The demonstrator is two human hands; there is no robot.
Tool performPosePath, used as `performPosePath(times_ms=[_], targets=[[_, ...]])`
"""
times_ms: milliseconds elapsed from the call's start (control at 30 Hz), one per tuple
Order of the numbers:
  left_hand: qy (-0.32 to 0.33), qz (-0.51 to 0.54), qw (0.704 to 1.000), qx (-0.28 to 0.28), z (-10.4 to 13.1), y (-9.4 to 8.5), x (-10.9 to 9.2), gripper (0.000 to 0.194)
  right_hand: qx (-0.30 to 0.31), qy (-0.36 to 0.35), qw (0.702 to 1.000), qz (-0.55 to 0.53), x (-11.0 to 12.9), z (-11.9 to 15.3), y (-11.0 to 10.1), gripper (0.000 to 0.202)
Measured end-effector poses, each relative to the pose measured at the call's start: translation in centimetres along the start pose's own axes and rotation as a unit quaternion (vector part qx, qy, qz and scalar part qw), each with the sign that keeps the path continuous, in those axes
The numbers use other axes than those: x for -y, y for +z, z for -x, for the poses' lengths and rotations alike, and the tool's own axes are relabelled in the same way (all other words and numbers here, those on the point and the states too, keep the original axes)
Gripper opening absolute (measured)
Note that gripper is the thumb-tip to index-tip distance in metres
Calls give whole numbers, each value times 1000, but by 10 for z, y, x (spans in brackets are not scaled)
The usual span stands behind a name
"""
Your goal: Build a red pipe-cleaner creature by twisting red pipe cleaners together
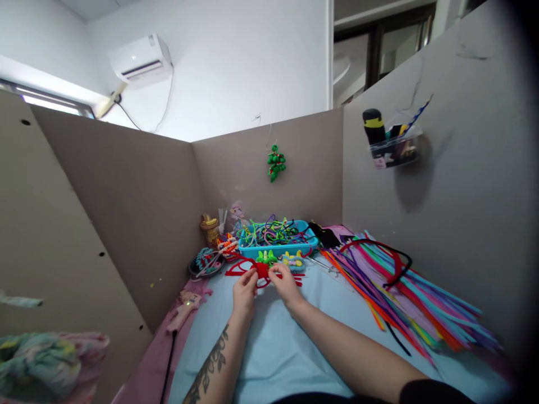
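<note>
Between my two hands is a red pipe cleaner piece, densely wound in the middle with loops spreading to the left and below. My left hand pinches its left side between thumb and fingertips. On the right side, my right hand grips it with thumb and forefinger. More red pipe cleaners lie just beyond my right fingers. Behind the work sit a green fuzzy figure and a blue and yellow one. My fingers partly cover the red piece.
A blue tray of tangled pipe cleaners stands at the back. Long coloured pipe cleaners spread over the right side, beside scissors. A dark bowl and a pink power strip lie left. Grey partitions enclose the table.
</note>
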State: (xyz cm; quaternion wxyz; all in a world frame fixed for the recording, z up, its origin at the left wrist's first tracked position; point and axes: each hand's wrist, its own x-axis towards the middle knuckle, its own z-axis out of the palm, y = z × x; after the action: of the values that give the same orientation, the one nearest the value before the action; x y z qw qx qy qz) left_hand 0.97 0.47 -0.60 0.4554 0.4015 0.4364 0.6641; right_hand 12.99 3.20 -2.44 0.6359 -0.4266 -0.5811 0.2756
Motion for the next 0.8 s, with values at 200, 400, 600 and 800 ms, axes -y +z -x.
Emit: performPosePath(times_ms=[200,400,600,800], targets=[[-7,21,1000,8,-1,-1,1,59,41,-29,998,45,5,0,-1,3],[-24,27,999,1,-1,0,0,55,72,47,996,-24,4,3,2,5],[-24,25,999,-1,0,1,-1,55,95,87,989,-75,12,5,-1,9],[-27,22,999,-2,0,1,1,54,102,105,985,-92,9,5,-1,13]])
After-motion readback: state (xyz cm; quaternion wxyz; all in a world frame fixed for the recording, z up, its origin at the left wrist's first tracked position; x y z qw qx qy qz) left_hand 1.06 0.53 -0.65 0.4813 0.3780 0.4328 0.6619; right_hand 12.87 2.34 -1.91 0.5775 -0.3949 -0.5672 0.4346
